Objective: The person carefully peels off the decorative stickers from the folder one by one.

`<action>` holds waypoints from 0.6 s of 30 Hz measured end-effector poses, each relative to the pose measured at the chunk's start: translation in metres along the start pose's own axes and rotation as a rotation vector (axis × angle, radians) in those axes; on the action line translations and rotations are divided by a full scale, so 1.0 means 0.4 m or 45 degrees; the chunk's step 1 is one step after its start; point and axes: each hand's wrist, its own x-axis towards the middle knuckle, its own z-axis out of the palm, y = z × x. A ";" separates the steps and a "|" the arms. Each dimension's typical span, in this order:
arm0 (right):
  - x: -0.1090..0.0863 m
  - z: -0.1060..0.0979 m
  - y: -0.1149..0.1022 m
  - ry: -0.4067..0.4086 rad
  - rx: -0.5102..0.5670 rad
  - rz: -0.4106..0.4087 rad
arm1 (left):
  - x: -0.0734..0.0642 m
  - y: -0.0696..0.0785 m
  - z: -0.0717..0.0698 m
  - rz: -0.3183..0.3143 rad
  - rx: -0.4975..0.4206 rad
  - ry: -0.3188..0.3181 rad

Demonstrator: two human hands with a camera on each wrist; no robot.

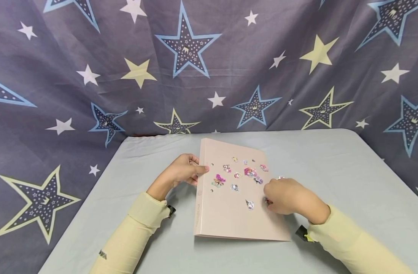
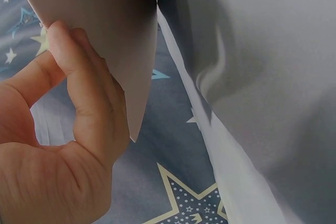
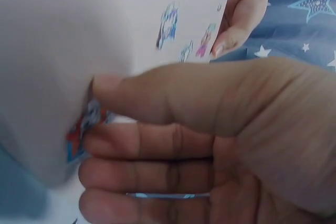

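Observation:
A pale pink file folder [image 1: 229, 224] stands tilted above the light grey cloth, its front cover dotted with several small shiny stickers [image 1: 250, 172]. My left hand [image 1: 186, 169] grips it at the spine, thumb on the front and fingers behind, as the left wrist view also shows. Over the right part of the cover, my right hand [image 1: 287, 196] pinches a red and blue sticker [image 3: 86, 124] between thumb and forefinger, close against the cover. In the right wrist view the other fingers lie curled below it. Part of this sticker is hidden by the fingertips.
The folder is over a table spread with a light grey cloth [image 1: 332, 171]. A dark curtain [image 1: 229, 68] printed with stars hangs behind and at both sides. Another small sticker [image 1: 281, 177] shows just beyond my right hand.

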 end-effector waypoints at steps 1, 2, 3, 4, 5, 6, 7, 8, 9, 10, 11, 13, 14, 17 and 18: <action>-0.002 0.001 -0.006 0.006 -0.006 0.001 | 0.000 0.000 0.000 0.000 -0.001 0.000; -0.003 0.003 -0.011 0.015 -0.019 0.001 | 0.000 -0.001 0.000 0.001 0.000 -0.001; -0.004 0.005 -0.016 0.022 -0.031 0.004 | 0.000 -0.001 0.001 0.001 0.002 0.000; -0.005 0.007 -0.019 0.026 -0.048 0.010 | 0.000 -0.001 0.001 0.001 0.002 0.001; -0.005 0.009 -0.022 0.030 -0.061 0.016 | 0.000 -0.001 0.001 0.001 0.004 0.001; -0.005 0.011 -0.025 0.029 -0.072 0.022 | 0.000 0.000 0.001 0.001 0.005 0.001; -0.004 0.013 -0.027 0.030 -0.083 0.026 | 0.000 0.000 0.001 0.000 0.006 0.001; -0.003 0.015 -0.029 0.032 -0.094 0.030 | 0.000 0.000 0.001 -0.002 0.006 0.000; -0.003 0.017 -0.031 0.034 -0.099 0.034 | 0.000 0.000 0.001 -0.004 0.006 0.000; -0.002 0.019 -0.033 0.038 -0.104 0.038 | -0.001 0.000 0.001 -0.006 0.006 -0.001; -0.002 0.020 -0.035 0.045 -0.106 0.040 | -0.001 0.001 0.001 -0.008 0.006 -0.001; -0.002 0.023 -0.040 0.062 -0.123 0.039 | -0.003 0.001 0.001 -0.009 0.008 0.000; -0.002 0.024 -0.042 0.073 -0.133 0.039 | -0.003 0.001 0.001 -0.008 0.009 0.000; -0.002 0.025 -0.047 0.088 -0.160 0.040 | -0.003 0.002 0.001 -0.005 0.013 -0.002; -0.002 0.026 -0.048 0.091 -0.169 0.039 | -0.003 0.002 0.001 -0.004 0.014 -0.003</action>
